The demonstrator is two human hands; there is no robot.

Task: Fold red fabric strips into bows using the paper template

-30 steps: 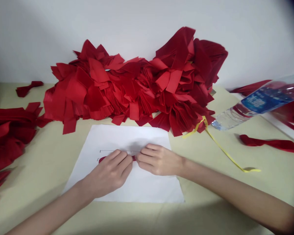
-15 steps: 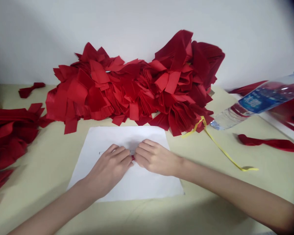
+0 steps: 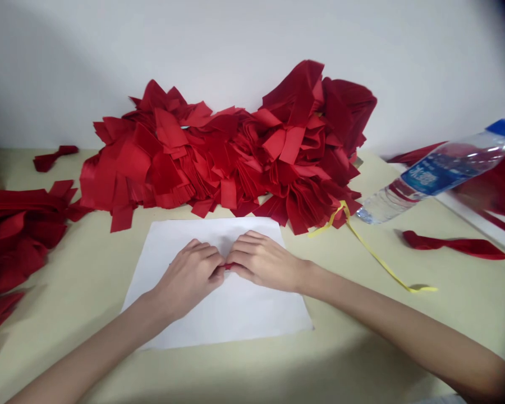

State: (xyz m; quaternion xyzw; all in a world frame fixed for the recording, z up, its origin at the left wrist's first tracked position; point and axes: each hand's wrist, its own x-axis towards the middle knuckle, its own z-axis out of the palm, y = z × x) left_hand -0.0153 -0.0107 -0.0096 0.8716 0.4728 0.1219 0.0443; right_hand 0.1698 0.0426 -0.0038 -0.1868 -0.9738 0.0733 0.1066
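Both hands meet over a white sheet of paper (image 3: 235, 320) on the table. My left hand (image 3: 196, 275) is closed, its fingertips pinching a small red piece of ribbon (image 3: 228, 266). From the other side my right hand (image 3: 261, 261) is closed on the same ribbon. Only a sliver of red shows between the fingers; the rest of it is hidden under the hands. Just behind the paper lies a big heap of red ribbon pieces (image 3: 206, 163), stacked in many bunches.
More red ribbon (image 3: 17, 241) is piled at the left edge. A small knotted ribbon (image 3: 54, 158) lies behind it. At right are a tilted water bottle (image 3: 437, 174), a thin yellow strip (image 3: 374, 255) and a twisted red ribbon (image 3: 454, 244). A wall (image 3: 219, 45) stands behind the table.
Both hands have shifted slightly up the paper, still together on the red ribbon. The right hand's fingers lie a little flatter. The view has moved slightly.
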